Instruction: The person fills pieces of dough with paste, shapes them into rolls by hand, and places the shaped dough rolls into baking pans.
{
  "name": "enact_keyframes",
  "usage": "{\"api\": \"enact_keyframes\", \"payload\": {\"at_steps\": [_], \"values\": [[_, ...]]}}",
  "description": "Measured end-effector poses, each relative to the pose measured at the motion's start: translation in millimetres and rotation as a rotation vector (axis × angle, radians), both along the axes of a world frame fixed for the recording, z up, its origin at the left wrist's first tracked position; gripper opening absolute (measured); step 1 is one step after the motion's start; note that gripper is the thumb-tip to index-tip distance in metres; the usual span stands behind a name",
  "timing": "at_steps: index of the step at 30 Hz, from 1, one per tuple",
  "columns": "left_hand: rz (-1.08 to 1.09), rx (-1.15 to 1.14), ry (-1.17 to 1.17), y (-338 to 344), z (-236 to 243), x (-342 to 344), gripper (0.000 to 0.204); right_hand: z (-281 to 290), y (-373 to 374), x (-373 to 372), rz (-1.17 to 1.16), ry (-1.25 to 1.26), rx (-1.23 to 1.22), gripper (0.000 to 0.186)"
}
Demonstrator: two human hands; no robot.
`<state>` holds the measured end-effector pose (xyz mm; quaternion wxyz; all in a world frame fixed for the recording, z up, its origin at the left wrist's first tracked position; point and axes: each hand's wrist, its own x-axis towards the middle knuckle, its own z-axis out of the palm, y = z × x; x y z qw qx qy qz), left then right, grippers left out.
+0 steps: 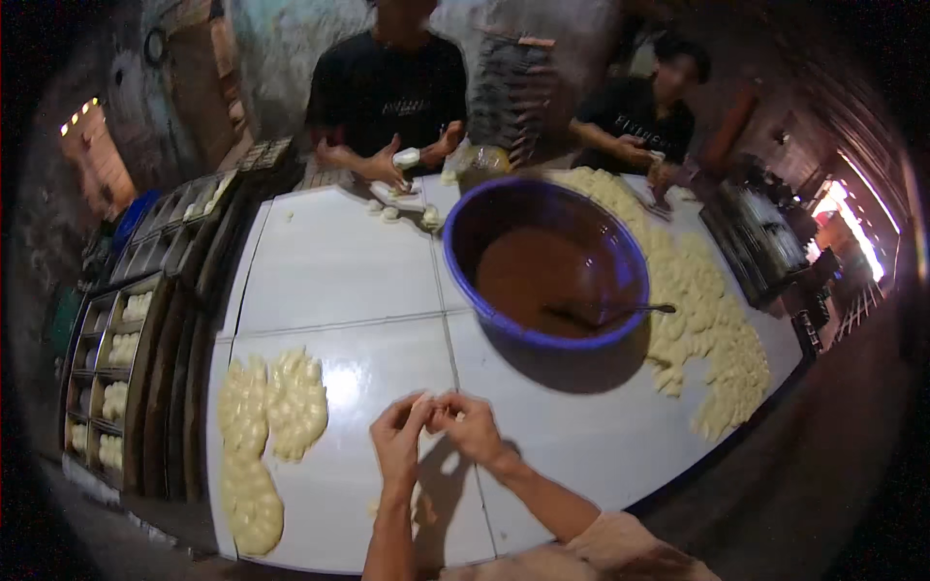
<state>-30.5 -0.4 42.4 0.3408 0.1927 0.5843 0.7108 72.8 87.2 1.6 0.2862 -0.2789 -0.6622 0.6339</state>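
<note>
My left hand [397, 436] and my right hand [468, 429] meet low in the middle, fingertips pinched on a small pale piece [428, 398], seemingly dough, mostly hidden by fingers. Just beyond them is a large blue basin [465, 290] of brown paste [523, 266], with a spoon [655, 308] resting in it. Glossy dough lumps [247, 494] lie in patches on the white tiled tabletop [339, 261] to my left. A broad spread of similar pieces [707, 349] covers its right side, and a few scraps [373, 508] lie by my left wrist.
Stacked trays holding pale rolls [126, 349] line the left edge. Dark trays [751, 242] stand at the back right. A co-worker [386, 92] stands across the table handling dough, and another person [635, 121] works at the back right. More stacked trays [509, 87] lean at the wall.
</note>
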Motion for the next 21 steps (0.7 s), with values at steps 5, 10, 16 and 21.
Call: {"api": "enact_keyframes", "payload": {"at_steps": [5,10,16,21], "values": [[-0.13,-0.11,-0.109,-3.1,3.9,-10.2,0.026,4.0,0.2,13.3,0.088,-0.029,-0.181,0.024],[-0.139,-0.048,-0.123,-5.6,-2.6,-13.8,0.03,6.2,-5.0,19.6,0.134,0.053,0.35,0.035],[-0.173,-0.014,-0.111,-13.8,-7.7,-4.0,0.03,2.0,-11.5,13.6,-0.12,0.229,0.403,0.022],[-0.217,0.012,-0.027,-14.9,-11.2,8.2,0.025,-16.3,-19.0,5.4,-0.314,0.282,0.368,0.019]]}}
